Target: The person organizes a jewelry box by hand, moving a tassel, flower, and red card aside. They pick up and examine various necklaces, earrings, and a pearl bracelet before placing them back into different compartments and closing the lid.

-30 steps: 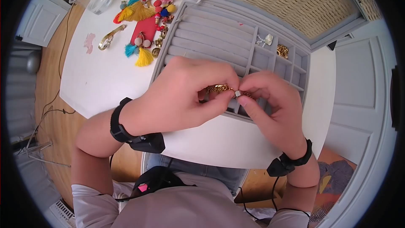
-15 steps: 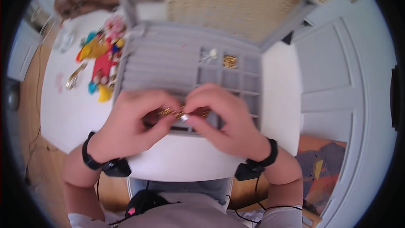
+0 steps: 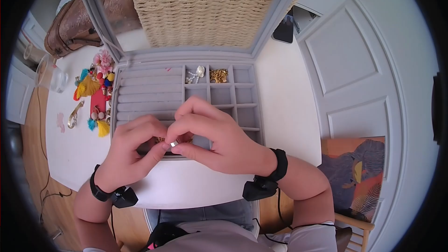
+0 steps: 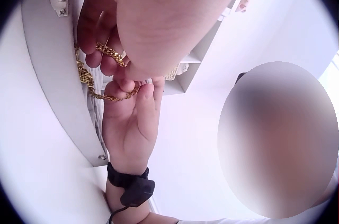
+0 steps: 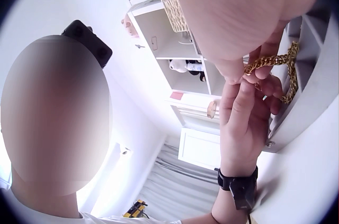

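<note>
Both hands meet over the front edge of the grey jewelry box point(image 3: 262, 126), fingertips together. Between them is a gold chain point(image 4: 109, 52) of thick links, mostly hidden by fingers in the head view. My left hand point(image 3: 132, 153) pinches one end of it between thumb and fingers. My right hand point(image 3: 217, 140) pinches the other end, where a small shiny silver piece point(image 3: 174, 144) shows at the thumb tip. In the right wrist view a length of the chain hangs in a loop below the fingers, close to the box.
The box's glass lid point(image 3: 200, 18) stands raised at the back. Pearl jewelry point(image 3: 196, 74) and another gold chain point(image 3: 218, 75) lie in its compartments. Tasselled ornaments point(image 3: 95, 88) and a gold bangle point(image 3: 74, 115) are on the white table point(image 3: 70, 154) to the left. A phone point(image 3: 283, 28) lies back right.
The head view has swung so the box's raised lid comes fully into sight and the hands appear further left. Both hands keep pinching the chain, fingertips still together.
</note>
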Demonstrator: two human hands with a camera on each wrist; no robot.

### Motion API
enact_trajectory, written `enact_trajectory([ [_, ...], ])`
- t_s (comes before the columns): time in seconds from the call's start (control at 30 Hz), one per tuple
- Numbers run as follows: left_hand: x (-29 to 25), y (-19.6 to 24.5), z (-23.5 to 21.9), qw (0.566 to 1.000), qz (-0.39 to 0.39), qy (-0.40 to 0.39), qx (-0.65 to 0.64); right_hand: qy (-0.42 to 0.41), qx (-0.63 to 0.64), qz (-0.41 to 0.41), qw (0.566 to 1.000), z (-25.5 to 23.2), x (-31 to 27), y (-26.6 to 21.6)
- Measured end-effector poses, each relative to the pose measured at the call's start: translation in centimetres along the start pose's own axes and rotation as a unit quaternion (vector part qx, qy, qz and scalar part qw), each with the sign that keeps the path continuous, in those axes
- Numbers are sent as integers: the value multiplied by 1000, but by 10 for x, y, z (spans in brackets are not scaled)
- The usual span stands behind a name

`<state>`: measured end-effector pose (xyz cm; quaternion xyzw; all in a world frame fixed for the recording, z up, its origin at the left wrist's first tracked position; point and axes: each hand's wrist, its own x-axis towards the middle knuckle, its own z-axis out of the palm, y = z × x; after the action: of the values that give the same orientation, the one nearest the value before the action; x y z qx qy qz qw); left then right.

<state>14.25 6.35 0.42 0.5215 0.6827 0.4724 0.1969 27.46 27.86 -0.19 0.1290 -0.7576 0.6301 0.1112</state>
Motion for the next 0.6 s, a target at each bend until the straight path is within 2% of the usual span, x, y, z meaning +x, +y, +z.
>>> enact_trajectory([
  [0.23, -3, 2, 1, 1000, -19, -13, 8, -6, -14, -1, 1000, 1, 0, 0],
  [0.33, -4, 1, 3, 999, -21, 6, -24, 1, -45, -20, 999, 0, 1, 2],
  [0.43, -6, -4, 2, 998, -6, -20, -54, 2, -41, -20, 999, 1, -1, 1],
  [0.5, -9, -9, 5, 993, -29, -9, -110, -1, -18, -4, 1000, 3, -2, 2],
  [0.6, -10, -9, 7, 990, -43, -4, -137, 28, -37, -29, 998, 7, -2, 4],
])
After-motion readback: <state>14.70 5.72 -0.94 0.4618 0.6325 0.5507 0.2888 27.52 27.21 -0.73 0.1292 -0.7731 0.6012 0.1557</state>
